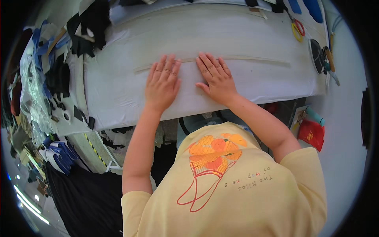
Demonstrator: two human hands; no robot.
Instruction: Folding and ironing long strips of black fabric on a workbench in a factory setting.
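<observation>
A long, narrow, pale strip point(187, 60), which looks like fabric, lies across the white-covered table point(118, 87). My left hand point(162, 83) rests flat with its fingers stretched out over the left part of the strip. Beside it, my right hand point(217, 79) lies flat too, fingers spread and thumb pointing left, its fingertips at the strip's middle. The strip's right end runs on past my right hand. Neither hand grips anything.
An iron point(316, 56) stands at the table's right edge. Scissors point(298, 31) with red and yellow handles lie at the far right. Black cloth pieces point(92, 29) lie at the far left, with clear plastic point(33, 91) beyond. A red bag point(311, 134) is below on the right.
</observation>
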